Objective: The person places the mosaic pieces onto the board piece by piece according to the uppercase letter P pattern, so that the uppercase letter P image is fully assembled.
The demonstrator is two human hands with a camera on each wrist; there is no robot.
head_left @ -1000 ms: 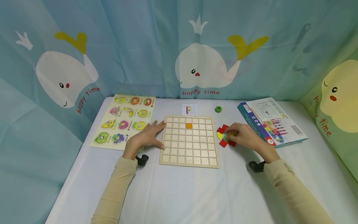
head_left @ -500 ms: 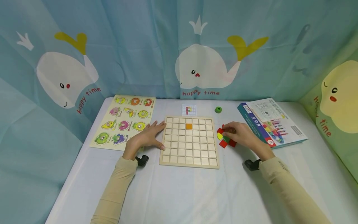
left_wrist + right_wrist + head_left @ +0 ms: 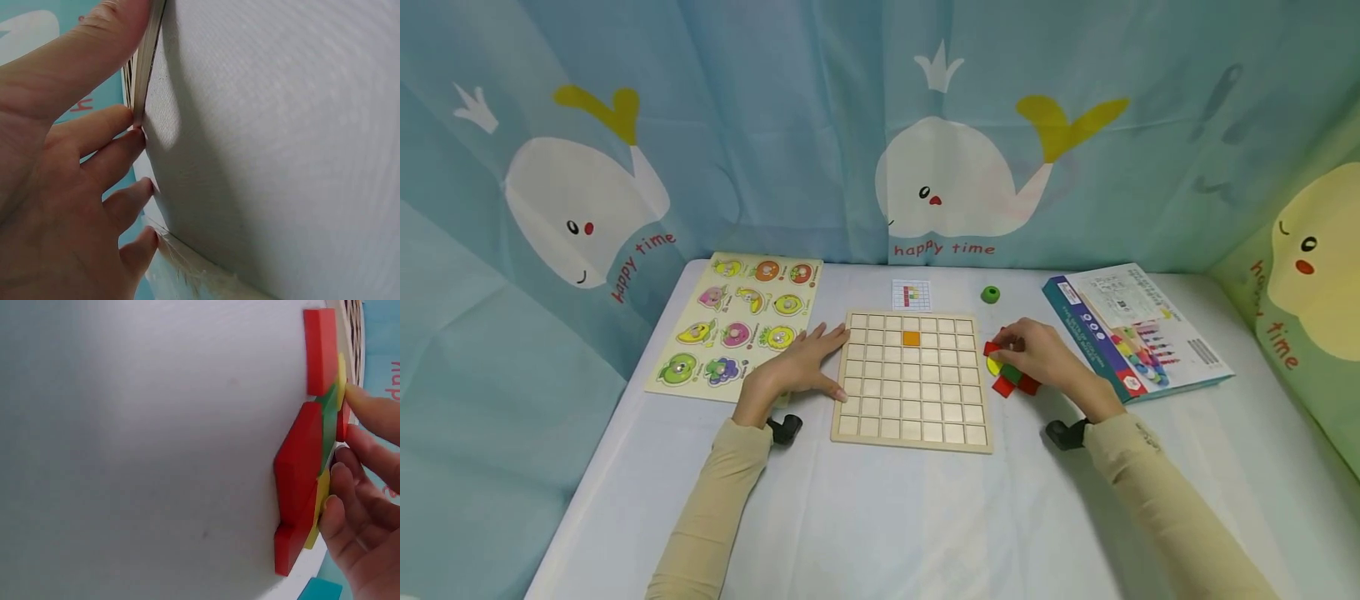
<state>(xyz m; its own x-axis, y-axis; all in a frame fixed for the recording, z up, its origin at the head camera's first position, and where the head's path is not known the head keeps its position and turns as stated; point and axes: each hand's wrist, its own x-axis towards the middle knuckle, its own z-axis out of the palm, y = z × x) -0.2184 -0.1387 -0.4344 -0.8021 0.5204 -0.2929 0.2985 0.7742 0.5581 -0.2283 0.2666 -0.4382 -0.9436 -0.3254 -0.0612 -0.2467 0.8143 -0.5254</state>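
**Hands at the grid board**

On the white worktop, the left hand lies flat, fingers straight, pressing the grid board's 9 o'clock edge. At the board's 3 o'clock, the right hand rests curled fingertips on a pile of coloured blocks; whether it grips one, I cannot tell. One orange tile sits in the board. Farther back lie a pattern card and green ring.

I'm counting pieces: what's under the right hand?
Under the right hand lies a heap of red, yellow and green blocks; its fingers touch them. Any blocks beneath the palm are hidden.
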